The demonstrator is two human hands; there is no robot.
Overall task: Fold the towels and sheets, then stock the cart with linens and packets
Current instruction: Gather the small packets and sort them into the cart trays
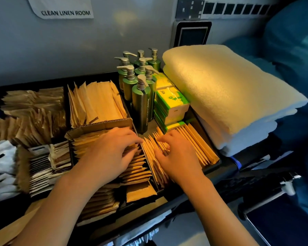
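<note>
Hands met mid-tray: left hand (112,153) lay with relaxed fingers on the packets (137,167) in the cardboard box (100,127), right hand (174,157) pinched upright packets just right of the divider. Bottles (140,96) crowded the far side; folded towels (229,96) pressed the tray's (219,164) right edge.

The black cart tray (226,167) carries brown paper packets (96,102) across its compartments, 8 green pump bottles (140,96) at 12 o'clock, green-and-yellow tissue packs (171,103) beside them, folded white towels (229,96) at 3 o'clock.
</note>
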